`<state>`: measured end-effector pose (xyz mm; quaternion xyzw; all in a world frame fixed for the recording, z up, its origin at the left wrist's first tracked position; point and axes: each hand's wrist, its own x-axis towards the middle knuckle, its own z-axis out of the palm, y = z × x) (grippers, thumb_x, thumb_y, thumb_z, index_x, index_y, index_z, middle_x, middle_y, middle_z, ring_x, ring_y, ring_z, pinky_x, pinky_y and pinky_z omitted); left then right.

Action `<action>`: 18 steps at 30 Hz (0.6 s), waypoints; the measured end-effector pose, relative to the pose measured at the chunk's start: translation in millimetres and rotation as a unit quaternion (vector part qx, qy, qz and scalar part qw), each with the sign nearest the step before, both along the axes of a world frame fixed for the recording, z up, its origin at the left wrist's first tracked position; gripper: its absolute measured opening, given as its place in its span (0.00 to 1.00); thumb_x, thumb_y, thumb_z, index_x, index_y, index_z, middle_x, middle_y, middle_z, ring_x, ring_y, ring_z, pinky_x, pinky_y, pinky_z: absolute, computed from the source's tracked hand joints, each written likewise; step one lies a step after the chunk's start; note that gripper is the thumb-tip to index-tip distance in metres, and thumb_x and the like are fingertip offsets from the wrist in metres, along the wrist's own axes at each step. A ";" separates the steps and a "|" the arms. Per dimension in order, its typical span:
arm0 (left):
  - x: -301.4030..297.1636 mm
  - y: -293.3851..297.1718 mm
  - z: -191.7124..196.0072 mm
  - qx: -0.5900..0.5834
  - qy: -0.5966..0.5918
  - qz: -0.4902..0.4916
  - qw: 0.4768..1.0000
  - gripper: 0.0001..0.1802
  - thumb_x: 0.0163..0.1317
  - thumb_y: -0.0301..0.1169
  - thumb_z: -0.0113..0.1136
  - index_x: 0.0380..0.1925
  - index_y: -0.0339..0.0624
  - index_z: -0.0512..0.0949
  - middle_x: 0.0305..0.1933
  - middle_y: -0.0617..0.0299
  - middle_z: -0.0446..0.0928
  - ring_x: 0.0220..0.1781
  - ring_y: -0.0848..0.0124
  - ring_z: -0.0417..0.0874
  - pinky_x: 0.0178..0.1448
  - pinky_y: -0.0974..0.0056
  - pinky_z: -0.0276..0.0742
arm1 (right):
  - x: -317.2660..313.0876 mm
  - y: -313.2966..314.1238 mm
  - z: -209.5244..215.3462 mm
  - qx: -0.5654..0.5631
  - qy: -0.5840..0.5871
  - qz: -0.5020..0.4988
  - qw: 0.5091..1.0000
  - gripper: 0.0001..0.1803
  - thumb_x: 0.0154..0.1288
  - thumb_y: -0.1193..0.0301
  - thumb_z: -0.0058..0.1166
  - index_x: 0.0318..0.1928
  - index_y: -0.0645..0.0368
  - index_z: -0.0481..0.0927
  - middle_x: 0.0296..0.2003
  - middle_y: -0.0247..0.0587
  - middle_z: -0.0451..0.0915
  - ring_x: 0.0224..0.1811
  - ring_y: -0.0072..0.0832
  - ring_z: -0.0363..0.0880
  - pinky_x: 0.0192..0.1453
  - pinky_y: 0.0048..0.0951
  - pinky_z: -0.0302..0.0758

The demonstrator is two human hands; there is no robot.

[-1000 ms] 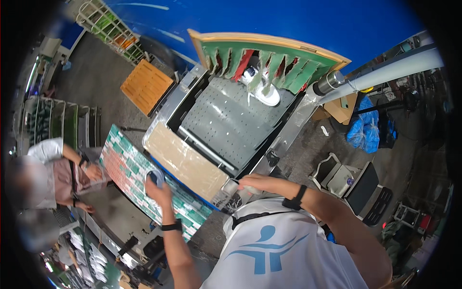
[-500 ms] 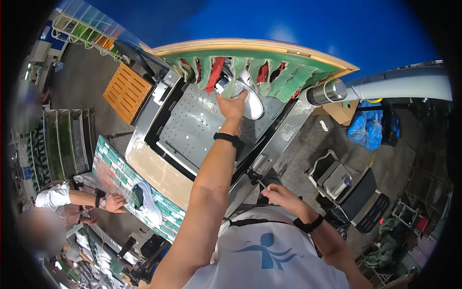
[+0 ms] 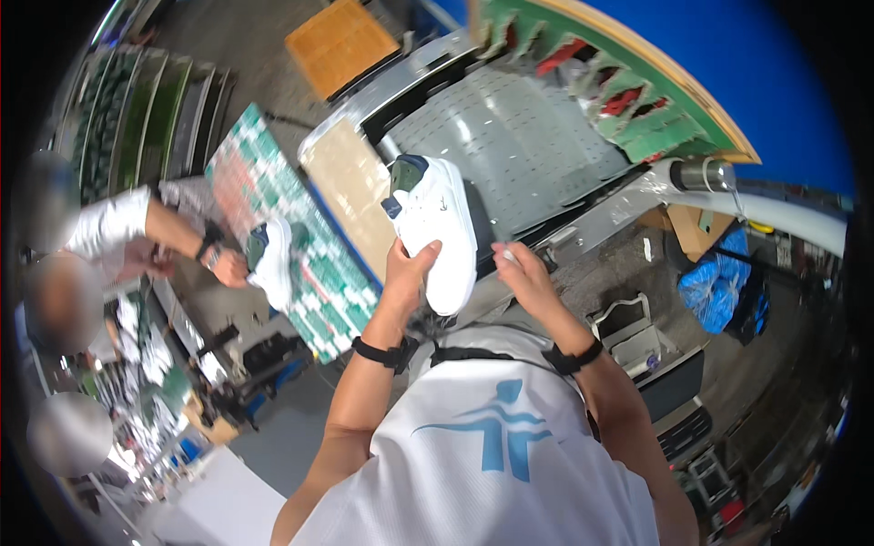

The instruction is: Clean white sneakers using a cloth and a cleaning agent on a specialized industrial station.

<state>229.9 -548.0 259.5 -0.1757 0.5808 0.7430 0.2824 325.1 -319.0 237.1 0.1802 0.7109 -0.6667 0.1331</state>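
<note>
- Left hand (image 3: 407, 273): closed on a white shoe (image 3: 435, 229) with dark collar, thumb and fingers wrapped round its lower end; the shoe is lifted clear of the machine, held just in front of the chest.
- Right hand (image 3: 521, 271): beside the shoe's lower end, fingers curled loosely, a small pale item at the fingertips too small to identify; whether it touches the shoe cannot be told.
- Wristbands: a dark band (image 3: 381, 352) on the left wrist, another (image 3: 572, 358) on the right.
- Progress, as a judgement: the shoe is already off the perforated plate (image 3: 519, 155) and in hand; it has not been set down anywhere, so its hand-off or placement remains.
- Surface (image 3: 350, 187): a tan panel just beyond the shoe, along the near edge of the machine.
- Patterned sheet (image 3: 291, 232): green and white, left of the tan panel, tilted.
- Co-worker: a hand (image 3: 232, 268) in a white sleeve holds a second white shoe (image 3: 273, 259) over the patterned sheet; this occupies the space to the left.
- Perforated plate: grey, bare, behind the held shoe.
- Green rack (image 3: 637, 100): slotted, with red pieces, at the far side of the plate.
- Metal pipe (image 3: 706, 175): to the right, above a blue bag (image 3: 715, 282).
- Orange pallet (image 3: 341, 41): farthest, on the floor.
</note>
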 end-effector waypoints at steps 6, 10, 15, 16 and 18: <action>58.3 -72.4 -37.1 -0.394 0.203 -0.098 0.891 0.36 0.62 0.44 0.83 0.58 0.30 0.75 0.51 0.38 0.85 0.52 0.45 0.89 0.53 0.51 0.83 | -16.1 -88.7 -30.1 0.136 0.043 0.117 0.983 0.29 0.72 0.51 0.65 0.54 0.67 0.83 0.53 0.60 0.86 0.59 0.55 0.85 0.64 0.45 0.79; 49.0 -110.7 -34.1 -0.377 0.173 -0.145 0.898 0.27 0.67 0.44 0.78 0.45 0.29 0.79 0.33 0.41 0.83 0.36 0.46 0.88 0.45 0.50 0.82 | -5.6 -97.4 -37.6 0.155 0.021 0.140 0.978 0.33 0.72 0.49 0.65 0.60 0.67 0.83 0.55 0.61 0.85 0.60 0.53 0.85 0.65 0.46 0.79; 16.7 -139.4 -18.7 0.111 -0.082 -0.098 0.986 0.17 0.78 0.39 0.68 0.55 0.37 0.84 0.40 0.54 0.90 0.39 0.59 0.91 0.48 0.49 0.89 | 3.2 -91.3 -9.1 0.167 0.014 0.163 0.972 0.27 0.69 0.54 0.68 0.53 0.67 0.82 0.51 0.60 0.84 0.56 0.56 0.85 0.61 0.48 0.80; -0.5 -139.2 -5.5 0.195 -0.007 0.007 0.981 0.22 0.78 0.41 0.68 0.64 0.40 0.80 0.51 0.52 0.88 0.51 0.61 0.90 0.57 0.53 0.88 | 3.7 -91.6 3.0 0.204 0.089 0.169 0.960 0.26 0.67 0.56 0.69 0.50 0.67 0.81 0.49 0.59 0.83 0.54 0.57 0.84 0.59 0.48 0.80; -36.9 -133.1 52.7 0.338 0.121 0.114 0.926 0.35 0.76 0.43 0.71 0.78 0.43 0.72 0.70 0.47 0.81 0.72 0.60 0.83 0.75 0.52 0.80 | 0.9 -100.1 42.1 0.225 0.098 0.219 0.944 0.25 0.65 0.57 0.71 0.49 0.66 0.80 0.48 0.58 0.82 0.54 0.58 0.84 0.58 0.49 0.80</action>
